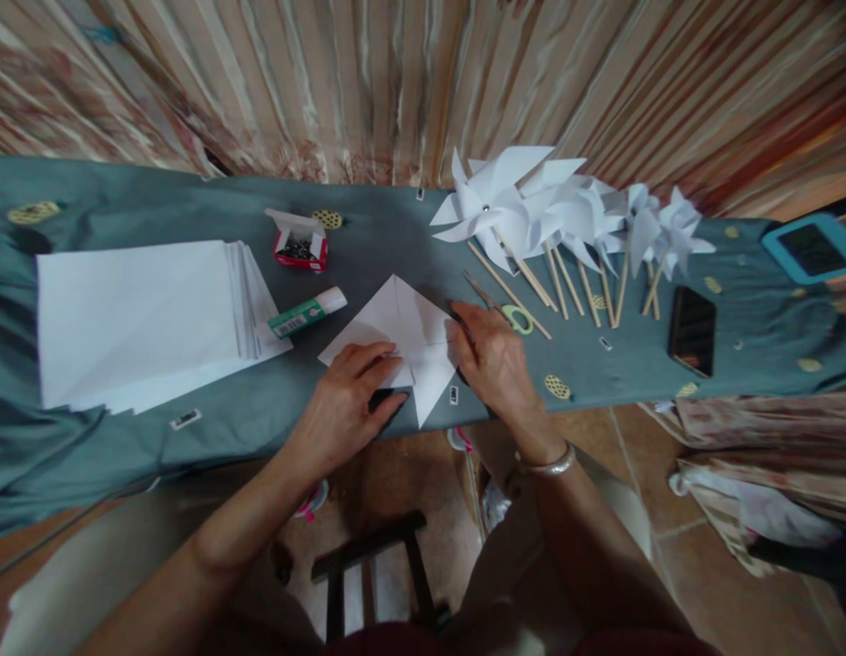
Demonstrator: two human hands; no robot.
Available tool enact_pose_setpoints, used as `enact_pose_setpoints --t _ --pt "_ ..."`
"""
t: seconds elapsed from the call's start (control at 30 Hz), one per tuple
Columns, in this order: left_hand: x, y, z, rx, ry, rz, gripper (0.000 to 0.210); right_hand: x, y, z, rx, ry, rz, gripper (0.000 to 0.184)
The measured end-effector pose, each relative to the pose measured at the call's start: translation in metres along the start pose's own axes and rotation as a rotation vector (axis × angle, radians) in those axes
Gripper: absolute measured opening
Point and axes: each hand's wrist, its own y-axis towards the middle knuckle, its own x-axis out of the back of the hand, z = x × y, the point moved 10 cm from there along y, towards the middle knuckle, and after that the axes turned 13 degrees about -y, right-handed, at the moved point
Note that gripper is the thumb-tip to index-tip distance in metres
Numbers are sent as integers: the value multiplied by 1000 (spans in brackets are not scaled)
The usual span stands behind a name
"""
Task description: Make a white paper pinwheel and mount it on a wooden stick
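A white square of paper (403, 321) with diagonal creases lies on the teal cloth near the table's front edge. My left hand (347, 401) presses flat on its near left part, fingers spread over a folded flap. My right hand (494, 360) rests on the paper's right corner, fingers bent against the edge; a thin bangle circles that wrist. Neither hand lifts anything. Green-handled scissors (514, 317) lie just beyond my right hand.
A stack of white sheets (142, 319) lies at left, with a glue stick (306, 313) and a red box of pins (300, 244) beside it. Several finished white pinwheels (559, 214) on wooden sticks lie at right. A black phone (692, 330) and a blue-cased device (811, 248) sit further right.
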Motion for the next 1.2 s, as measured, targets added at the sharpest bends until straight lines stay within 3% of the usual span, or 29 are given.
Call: enact_pose_setpoints --t 0.33,0.47,0.57,0.67,0.83,1.2 --pt "28 -9 19 30 152 -18 34 6 -23 10 1 18 82 35" --pt "34 -13 11 -13 208 -25 42 9 -32 12 -7 19 118 31" --pt "28 -16 -9 -76 246 -34 44 14 -33 7 -18 -17 70 32" --pt "10 -18 -29 -137 289 26 35 21 -32 4 -22 -43 5 33" --pt "-16 -21 -39 -169 316 133 17 21 -31 15 45 62 16 32" --pt "-15 -21 -47 -223 326 81 14 11 -33 14 55 156 103 31"
